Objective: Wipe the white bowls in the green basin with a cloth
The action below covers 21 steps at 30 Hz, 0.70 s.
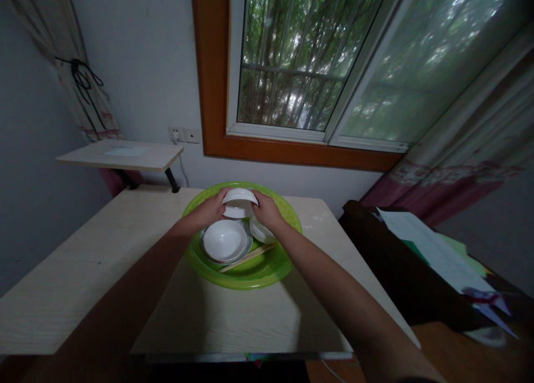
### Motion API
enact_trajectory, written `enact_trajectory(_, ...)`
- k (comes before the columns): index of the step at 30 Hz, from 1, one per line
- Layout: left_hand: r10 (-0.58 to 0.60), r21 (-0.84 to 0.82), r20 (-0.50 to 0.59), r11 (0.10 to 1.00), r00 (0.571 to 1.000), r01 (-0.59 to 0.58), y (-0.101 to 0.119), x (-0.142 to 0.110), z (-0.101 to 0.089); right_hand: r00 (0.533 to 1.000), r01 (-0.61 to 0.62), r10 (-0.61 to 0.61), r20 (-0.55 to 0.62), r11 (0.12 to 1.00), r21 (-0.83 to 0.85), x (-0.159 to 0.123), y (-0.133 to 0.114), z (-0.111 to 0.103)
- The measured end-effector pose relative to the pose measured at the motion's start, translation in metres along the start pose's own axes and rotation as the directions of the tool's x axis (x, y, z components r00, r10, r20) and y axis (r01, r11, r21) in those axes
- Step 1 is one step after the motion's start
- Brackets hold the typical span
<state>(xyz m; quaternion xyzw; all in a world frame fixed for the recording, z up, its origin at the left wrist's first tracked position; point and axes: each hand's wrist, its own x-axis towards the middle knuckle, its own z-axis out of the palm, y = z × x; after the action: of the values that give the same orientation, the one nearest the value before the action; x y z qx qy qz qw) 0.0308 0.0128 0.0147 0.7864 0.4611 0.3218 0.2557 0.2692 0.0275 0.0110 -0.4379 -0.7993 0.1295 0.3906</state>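
A white bowl is held between my two hands over the far part of a round green basin. My left hand grips its left side and my right hand its right side; the bowl is tilted, its inside facing me. Below it in the basin, another white bowl rests on a plate or dish whose edge shows around it. To the right, partly covered by my right hand and wrist, lies more white crockery. A pair of wooden chopsticks slants across the basin in front.
The basin stands on a pale wooden table. At the back left is a small raised shelf on black legs. A dark piece of furniture with papers stands right of the table. Behind are a wall and window.
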Motion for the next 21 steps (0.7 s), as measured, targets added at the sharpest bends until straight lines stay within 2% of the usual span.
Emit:
enact_trajectory(4,-0.025,0.006,0.002,1.000,1.000,0.025,-0.0039,0.0006,0.0016,1.000,0.009,-0.010,-0.007,0.999,-0.037,0.0003,0.0023,0.0011)
enact_trajectory(9,0.015,0.032,-0.029,0.999,0.999,-0.014,-0.0026,-0.0010,0.0005,0.999,0.022,-0.021,0.025,0.998,-0.054,0.0000,0.0024,0.0016)
enact_trajectory(18,-0.044,0.067,-0.019,0.997,0.999,0.045,-0.0037,-0.0023,-0.0004,0.997,0.004,0.004,0.079,0.995,-0.095,-0.0007,-0.0010,0.0006)
enact_trajectory(21,-0.026,0.117,-0.035,0.993,0.999,0.030,-0.0022,-0.0023,-0.0011,0.995,-0.009,0.019,0.095,0.995,-0.100,-0.0009,-0.0021,0.0001)
